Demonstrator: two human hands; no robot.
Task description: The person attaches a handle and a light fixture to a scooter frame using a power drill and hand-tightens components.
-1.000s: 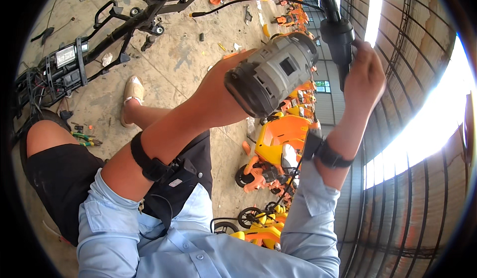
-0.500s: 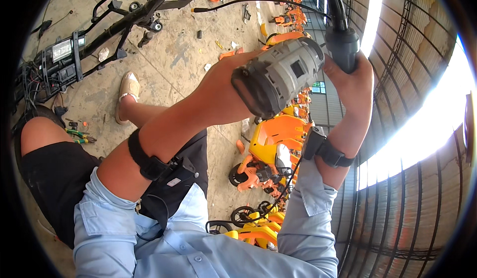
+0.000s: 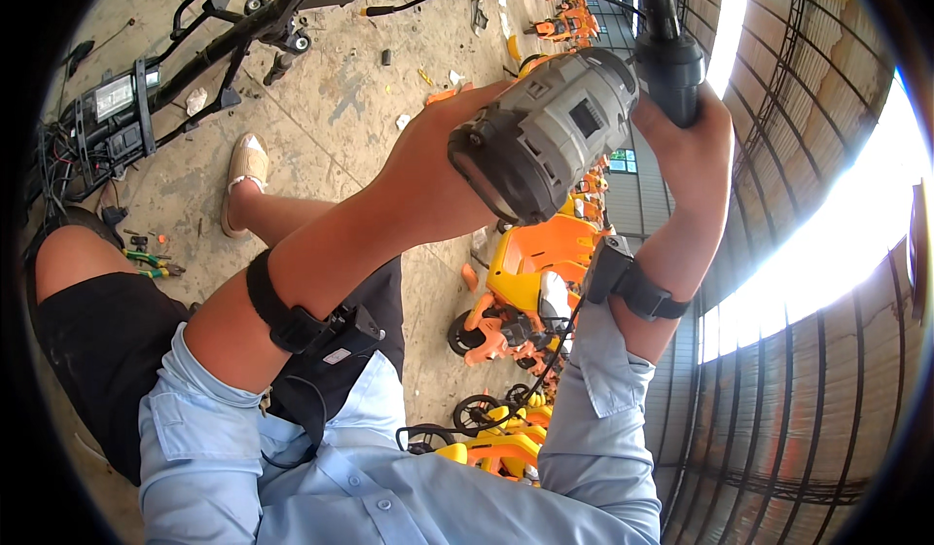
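Note:
My left hand point(image 3: 443, 170) grips a grey and black power drill point(image 3: 545, 136), its round rear end facing the camera. Raised beside it, my right hand point(image 3: 693, 141) is closed around a black handlebar grip point(image 3: 671, 63) on a curved black bar that runs up out of view. The drill's front end points toward that bar and is hidden behind the tool body. Both forearms wear black straps, and my sleeves are light blue.
A black scooter frame point(image 3: 243, 29) with wires lies on the concrete floor at upper left. Orange and yellow scooter bodies point(image 3: 530, 272) stand below my hands. Small hand tools point(image 3: 151, 265) lie by my knee. A corrugated wall point(image 3: 808, 428) rises on the right.
Both hands and the drill have shifted slightly right and upward in view, staying closed on the drill and the handlebar grip.

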